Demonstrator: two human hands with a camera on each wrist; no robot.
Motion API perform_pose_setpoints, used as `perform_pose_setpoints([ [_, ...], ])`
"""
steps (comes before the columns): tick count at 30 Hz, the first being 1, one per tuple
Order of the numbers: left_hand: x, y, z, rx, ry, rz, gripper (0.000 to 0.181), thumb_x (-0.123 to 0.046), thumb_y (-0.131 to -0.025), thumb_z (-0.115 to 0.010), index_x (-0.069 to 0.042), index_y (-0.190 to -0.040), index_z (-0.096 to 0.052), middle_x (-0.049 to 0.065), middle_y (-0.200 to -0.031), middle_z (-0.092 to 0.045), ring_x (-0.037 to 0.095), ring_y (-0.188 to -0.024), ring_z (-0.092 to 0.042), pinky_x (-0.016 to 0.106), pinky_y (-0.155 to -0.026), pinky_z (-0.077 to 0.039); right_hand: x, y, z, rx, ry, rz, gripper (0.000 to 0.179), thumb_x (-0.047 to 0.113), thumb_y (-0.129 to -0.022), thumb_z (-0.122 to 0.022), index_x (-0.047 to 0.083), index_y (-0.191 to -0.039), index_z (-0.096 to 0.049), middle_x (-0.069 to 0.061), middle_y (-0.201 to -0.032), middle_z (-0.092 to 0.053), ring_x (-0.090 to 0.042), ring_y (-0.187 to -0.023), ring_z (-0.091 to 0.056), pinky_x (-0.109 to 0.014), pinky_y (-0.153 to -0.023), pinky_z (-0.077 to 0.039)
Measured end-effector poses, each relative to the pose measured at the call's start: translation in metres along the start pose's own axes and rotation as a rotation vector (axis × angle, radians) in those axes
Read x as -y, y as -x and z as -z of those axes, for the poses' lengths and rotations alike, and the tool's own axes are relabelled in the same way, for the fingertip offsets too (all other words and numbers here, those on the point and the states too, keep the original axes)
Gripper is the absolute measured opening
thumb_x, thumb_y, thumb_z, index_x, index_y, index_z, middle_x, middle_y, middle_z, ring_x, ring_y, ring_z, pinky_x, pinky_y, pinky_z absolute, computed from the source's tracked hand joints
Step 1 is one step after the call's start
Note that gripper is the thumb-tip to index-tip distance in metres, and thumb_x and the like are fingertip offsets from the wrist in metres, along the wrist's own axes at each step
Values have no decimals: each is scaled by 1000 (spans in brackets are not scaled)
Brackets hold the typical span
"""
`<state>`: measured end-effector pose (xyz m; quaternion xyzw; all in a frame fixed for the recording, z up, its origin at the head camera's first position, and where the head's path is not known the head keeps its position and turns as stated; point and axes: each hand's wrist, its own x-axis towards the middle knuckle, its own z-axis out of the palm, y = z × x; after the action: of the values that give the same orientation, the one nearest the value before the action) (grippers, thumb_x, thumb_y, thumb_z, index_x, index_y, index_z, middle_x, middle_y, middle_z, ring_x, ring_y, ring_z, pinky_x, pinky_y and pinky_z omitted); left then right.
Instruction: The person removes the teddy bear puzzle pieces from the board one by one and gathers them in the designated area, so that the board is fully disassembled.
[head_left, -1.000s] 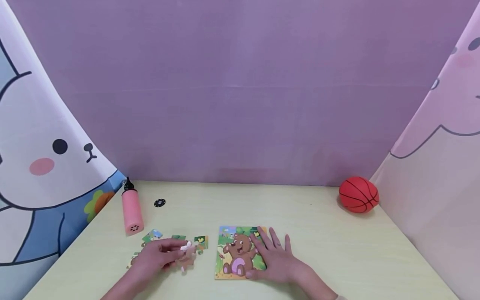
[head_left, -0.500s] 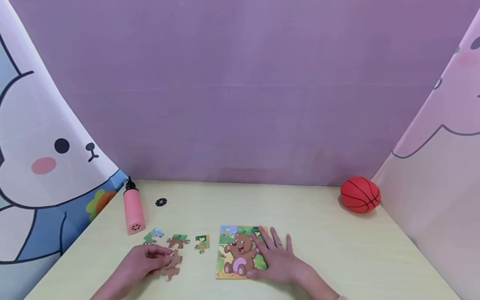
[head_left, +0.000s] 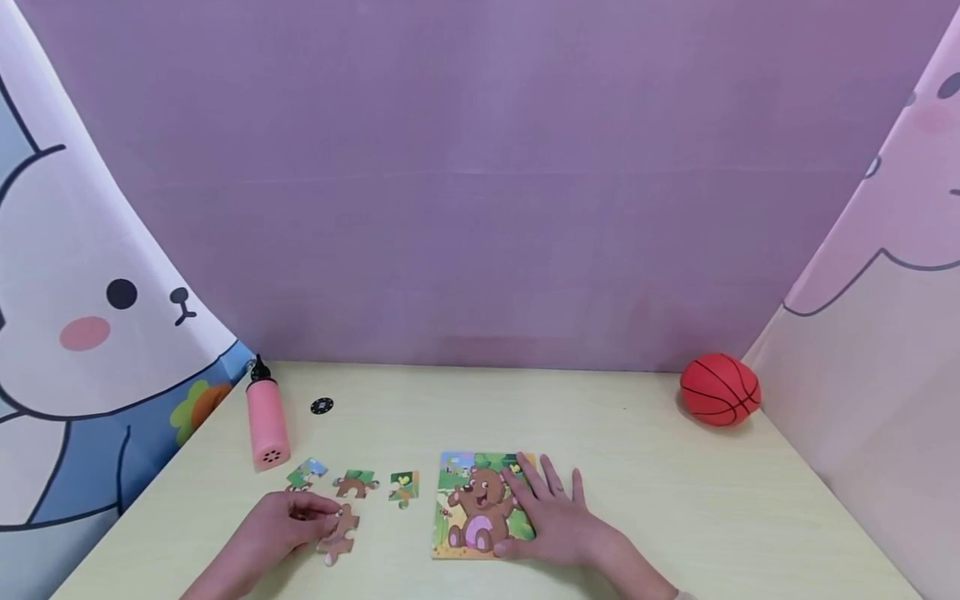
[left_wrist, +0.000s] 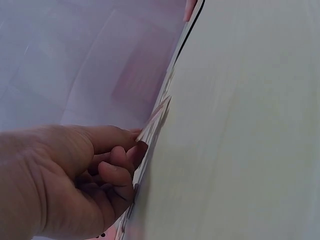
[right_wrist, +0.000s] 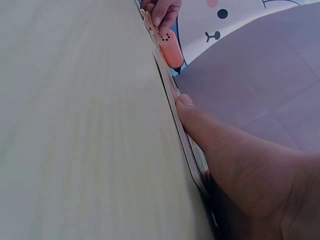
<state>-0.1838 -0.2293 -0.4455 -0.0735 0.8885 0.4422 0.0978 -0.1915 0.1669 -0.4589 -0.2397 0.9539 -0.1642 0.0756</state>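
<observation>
In the head view my left hand [head_left: 281, 529] pinches a brown jigsaw piece [head_left: 343, 533] between thumb and finger. The left wrist view catches this piece [left_wrist: 154, 118] nearly edge-on, tilted up from the table. Just beyond it lie a bear-ear jigsaw piece [head_left: 356, 483] and a green piece [head_left: 404, 488] with a yellow patch. Another piece [head_left: 307, 472], with blue and green on it, sits farther left, partly behind the hand. My right hand [head_left: 558, 523] rests with fingers spread on the right side of a bear puzzle board [head_left: 478, 533], covering part of its picture.
A pink hand pump [head_left: 267, 425] with a black nozzle lies at the table's left. Near it is a black round chip [head_left: 322, 406]. A red toy basketball [head_left: 720, 389] sits at the back right. Printed cloth walls [head_left: 480, 183] close in the table's back and sides.
My left hand has moved left and a little toward me with the brown jigsaw piece, uncovering the bear-ear piece. The right hand has stayed on the puzzle board.
</observation>
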Motion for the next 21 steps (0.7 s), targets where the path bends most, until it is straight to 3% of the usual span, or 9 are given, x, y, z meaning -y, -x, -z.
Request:
perform_pose_setpoints([
  [10, 0, -1, 1, -13, -13, -19, 24, -15, -85, -82, -7, -107, -77, 1, -96, -68, 19, -84, -57, 32, -72, -50, 0, 0, -1, -4, 7, -1, 107, 82, -83, -51, 17, -162, -22, -12, -169, -6, -48, -150, -2, -80, -106, 3],
  [16, -4, 1, -1, -33, 36, -22, 22, -16, -86, -81, -7, -106, -75, 1, -96, -68, 19, -83, -56, 29, -66, -49, 1, 0, -1, -6, 2, 1, 106, 82, -83, -52, 17, -162, -22, -13, -168, -6, -49, -150, -2, -80, -105, 3],
  [21, -12, 4, -5, 15, 99, -65, 18, -14, -90, -76, -4, -106, -73, 3, -90, -70, 21, -79, -61, 31, -66, -49, 2, 0, 1, -3, -6, 0, 107, 81, -83, -53, 16, -162, -22, -13, -168, -6, -49, -150, -2, -80, -105, 3],
])
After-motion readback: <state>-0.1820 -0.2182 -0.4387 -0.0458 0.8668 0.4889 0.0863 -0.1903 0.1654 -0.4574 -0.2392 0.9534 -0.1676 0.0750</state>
